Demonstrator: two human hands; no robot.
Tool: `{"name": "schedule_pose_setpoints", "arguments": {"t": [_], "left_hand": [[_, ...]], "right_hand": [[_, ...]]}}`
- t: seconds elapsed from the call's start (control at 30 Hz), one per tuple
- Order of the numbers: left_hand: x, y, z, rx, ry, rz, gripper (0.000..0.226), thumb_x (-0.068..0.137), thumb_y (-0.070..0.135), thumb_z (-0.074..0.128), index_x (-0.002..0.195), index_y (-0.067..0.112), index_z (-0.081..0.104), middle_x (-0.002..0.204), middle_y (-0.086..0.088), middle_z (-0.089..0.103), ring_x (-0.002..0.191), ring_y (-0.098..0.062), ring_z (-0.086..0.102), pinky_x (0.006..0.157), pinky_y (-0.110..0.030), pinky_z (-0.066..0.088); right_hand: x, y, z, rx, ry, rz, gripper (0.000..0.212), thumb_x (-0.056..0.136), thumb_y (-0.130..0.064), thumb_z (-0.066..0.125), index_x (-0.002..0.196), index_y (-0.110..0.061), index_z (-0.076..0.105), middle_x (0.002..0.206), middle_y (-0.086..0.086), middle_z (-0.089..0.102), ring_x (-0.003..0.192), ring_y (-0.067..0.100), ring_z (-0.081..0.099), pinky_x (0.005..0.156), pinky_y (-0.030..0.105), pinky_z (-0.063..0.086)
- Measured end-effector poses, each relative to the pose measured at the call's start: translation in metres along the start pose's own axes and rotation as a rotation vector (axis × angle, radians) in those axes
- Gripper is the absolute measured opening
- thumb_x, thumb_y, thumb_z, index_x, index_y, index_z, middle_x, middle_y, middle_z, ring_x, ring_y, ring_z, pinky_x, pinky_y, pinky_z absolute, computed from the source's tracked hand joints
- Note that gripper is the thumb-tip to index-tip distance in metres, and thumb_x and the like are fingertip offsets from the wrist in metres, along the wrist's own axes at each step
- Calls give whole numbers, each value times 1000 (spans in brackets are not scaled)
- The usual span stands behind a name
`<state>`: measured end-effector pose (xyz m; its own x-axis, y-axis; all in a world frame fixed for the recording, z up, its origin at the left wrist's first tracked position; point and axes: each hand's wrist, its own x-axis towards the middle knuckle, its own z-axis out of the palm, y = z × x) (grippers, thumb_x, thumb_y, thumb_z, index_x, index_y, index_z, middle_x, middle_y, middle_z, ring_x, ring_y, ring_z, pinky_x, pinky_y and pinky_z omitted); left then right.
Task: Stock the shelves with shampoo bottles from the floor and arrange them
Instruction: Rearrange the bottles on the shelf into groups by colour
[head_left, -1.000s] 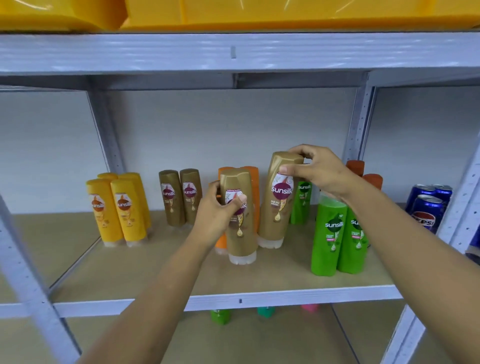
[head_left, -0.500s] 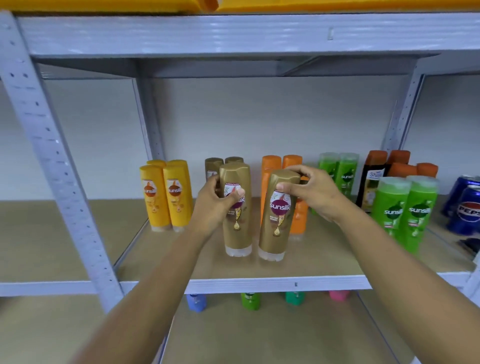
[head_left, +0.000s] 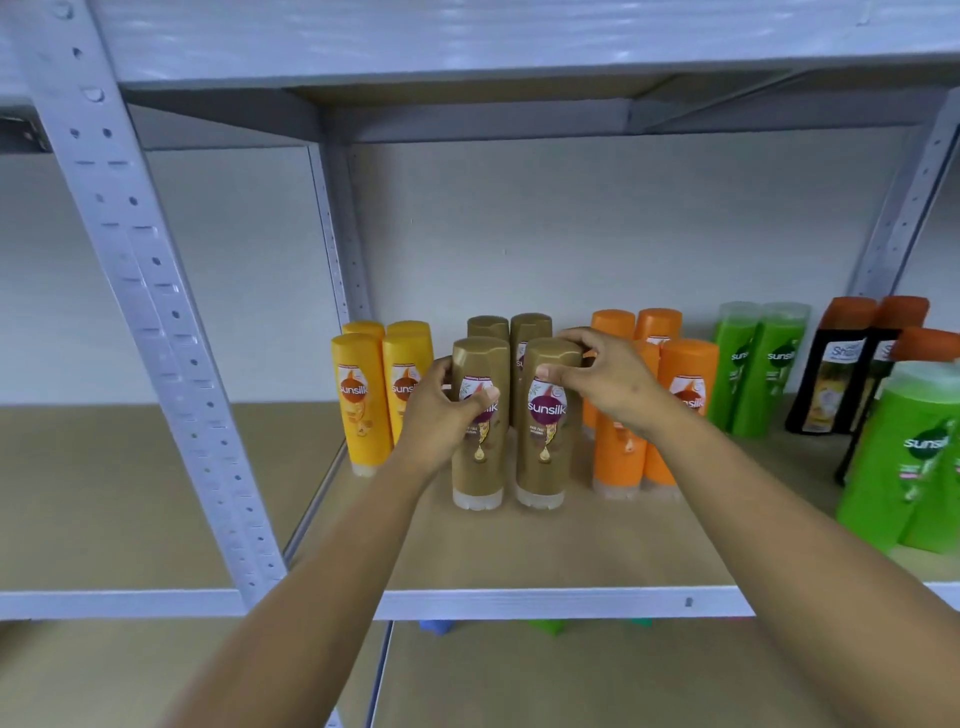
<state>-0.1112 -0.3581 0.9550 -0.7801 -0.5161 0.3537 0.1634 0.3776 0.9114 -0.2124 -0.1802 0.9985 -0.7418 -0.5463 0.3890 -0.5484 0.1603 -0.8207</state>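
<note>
Two tall gold-brown plastic shampoo bottles with maroon Sunsilk labels are held upright on the tan shelf board (head_left: 571, 551), standing on their clear flip caps.

Left bottle (head_left: 479, 447) is gripped by the left hand (head_left: 441, 415): fingers curled round the upper body, thumb across the label. Right bottle (head_left: 545, 441) is pinched near its top by the right hand (head_left: 608, 379), thumb on the front, fingers over the crown. Hands are apart, one bottle each.

Landmark: the held pair.
- Just behind it: two more gold-brown bottles (head_left: 530, 332), same type.
- To its left: four yellow Sunsilk bottles (head_left: 361, 405).
- To its right: orange bottles (head_left: 675, 395), then green bottles (head_left: 753, 369), then dark bottles with orange tops (head_left: 831, 374); more large green bottles (head_left: 914, 457) nearest the camera on the far right.
- Front of it: bare board up to the grey metal shelf edge (head_left: 571, 603).

Handling, judged:
- Rigid moulded plastic, glossy, so probably a bit slippery; a wrap round the waist is expected to be safer than a top pinch.
- Likely full, moderately heavy, not fragile.
- The cap base is narrower than the body, so tipping is likely if pushed high up; pushing low is advised for final alignment.
- The neighbours are close, so a knock-on topple is the main risk.

Bottoms appear seated; alignment with the rear pair looks nearly done.
</note>
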Motion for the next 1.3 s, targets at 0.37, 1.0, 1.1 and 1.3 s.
{"name": "schedule_pose_setpoints", "arguments": {"t": [0.37, 1.0, 1.1, 1.3], "left_hand": [[5, -31, 9, -66, 22, -3, 35, 81, 23, 74, 110, 30, 56, 105, 9, 67, 98, -8, 64, 80, -27, 55], [-36, -115, 8, -114, -137, -173, 45, 89, 15, 64, 131, 18, 49, 122, 5, 62, 111, -7, 59, 92, -24, 49], [-33, -116, 9, -106, -142, -159, 40, 89, 14, 65, 126, 21, 51, 121, 5, 63, 109, -3, 59, 91, -23, 49], [-18, -122, 16, -53, -146, -143, 38, 87, 17, 67, 120, 28, 52, 119, 7, 63, 111, -6, 58, 99, -33, 48]], "right_hand": [[7, 35, 21, 101, 27, 50, 44, 79, -24, 75, 119, -22, 55, 113, -1, 64, 101, 13, 62, 80, 28, 54], [-53, 121, 67, 138, 7, 222, 44, 86, -18, 68, 128, -20, 52, 119, -8, 63, 109, 6, 59, 86, 16, 46], [-51, 123, 68, 92, 0, 209, 43, 88, -18, 66, 128, -22, 51, 121, -8, 62, 111, 7, 57, 93, 22, 46], [-42, 125, 71, 44, 1, 221, 46, 89, -19, 64, 133, -19, 48, 128, -4, 59, 119, 13, 54, 101, 31, 44]]}}
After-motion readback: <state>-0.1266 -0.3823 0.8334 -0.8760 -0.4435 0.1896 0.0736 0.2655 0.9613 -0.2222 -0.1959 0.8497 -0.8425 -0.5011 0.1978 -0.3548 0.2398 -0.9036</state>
